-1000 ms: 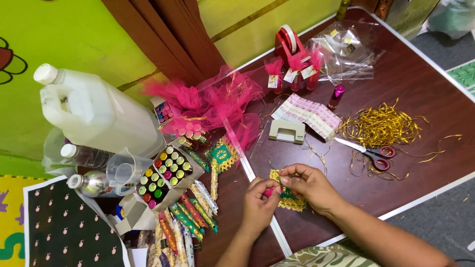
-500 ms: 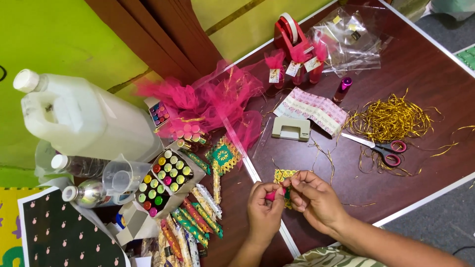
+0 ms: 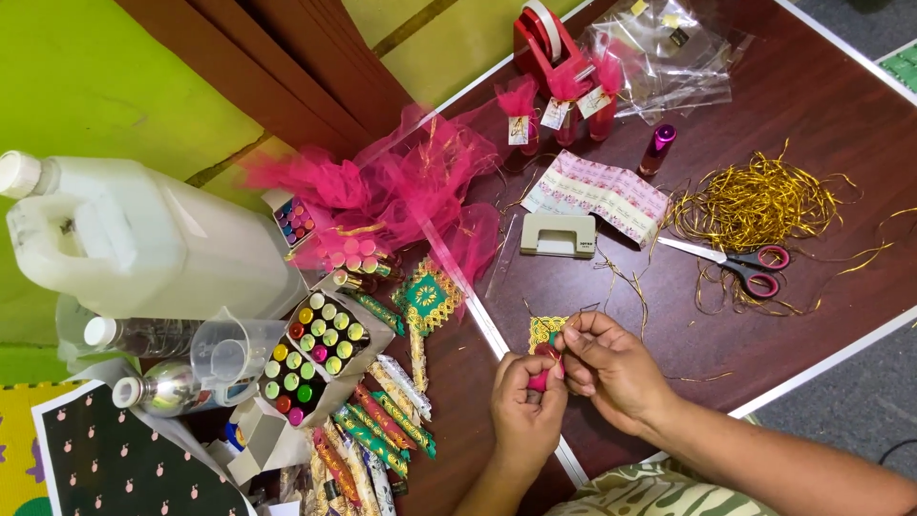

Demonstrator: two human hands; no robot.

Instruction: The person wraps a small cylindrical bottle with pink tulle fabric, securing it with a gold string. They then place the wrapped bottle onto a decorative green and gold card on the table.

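Note:
My left hand (image 3: pixel 527 406) and my right hand (image 3: pixel 611 368) meet over the dark brown table (image 3: pixel 821 105), both pinching a small pink vial (image 3: pixel 543 368) with a green-tipped end. A yellow and green patterned card (image 3: pixel 543 331) lies just beyond my fingers, partly hidden by the right hand. A thin gold thread runs near the fingertips.
Scissors (image 3: pixel 745 263) and a tangle of gold ribbon (image 3: pixel 755 201) lie to the right. A grey hole punch (image 3: pixel 559 234), pink tulle (image 3: pixel 401 191), a red tape dispenser (image 3: pixel 546 43), a box of coloured vials (image 3: pixel 315 358), wrapped sticks (image 3: pixel 382 420) and a white jug (image 3: pixel 143 239) crowd the left.
The view has shifted so the table sits higher and further right. My hands stay together on the small pink vial, turning it slightly beside the patterned card.

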